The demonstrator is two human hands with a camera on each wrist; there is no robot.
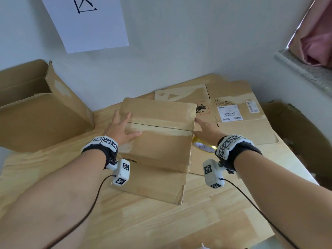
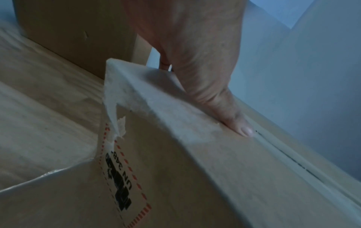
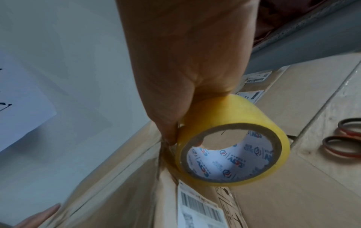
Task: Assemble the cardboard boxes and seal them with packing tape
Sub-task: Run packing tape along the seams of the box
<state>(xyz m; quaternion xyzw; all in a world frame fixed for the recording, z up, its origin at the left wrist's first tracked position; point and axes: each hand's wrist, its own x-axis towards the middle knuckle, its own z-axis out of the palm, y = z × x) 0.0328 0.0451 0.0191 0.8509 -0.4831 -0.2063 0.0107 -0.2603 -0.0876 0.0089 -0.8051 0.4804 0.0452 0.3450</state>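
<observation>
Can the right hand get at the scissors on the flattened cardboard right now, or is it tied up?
Probably not yet. The right hand grips the yellow tape roll against the box edge, so it is occupied. The scissors lie uncovered on the flattened cardboard beside it; once the roll is released, nothing seems to block them.

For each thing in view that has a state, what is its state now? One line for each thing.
Brown cardboard box in the middle: flaps closed, tape along the centre seam.
Yellow roll of packing tape: held at the box's right edge, off the table.
Left hand: flat, pressing the box top.
Right hand: grips the tape roll.
Large brown cardboard box at left: open.
Flattened cardboard sheets: lying flat, unassembled.
</observation>
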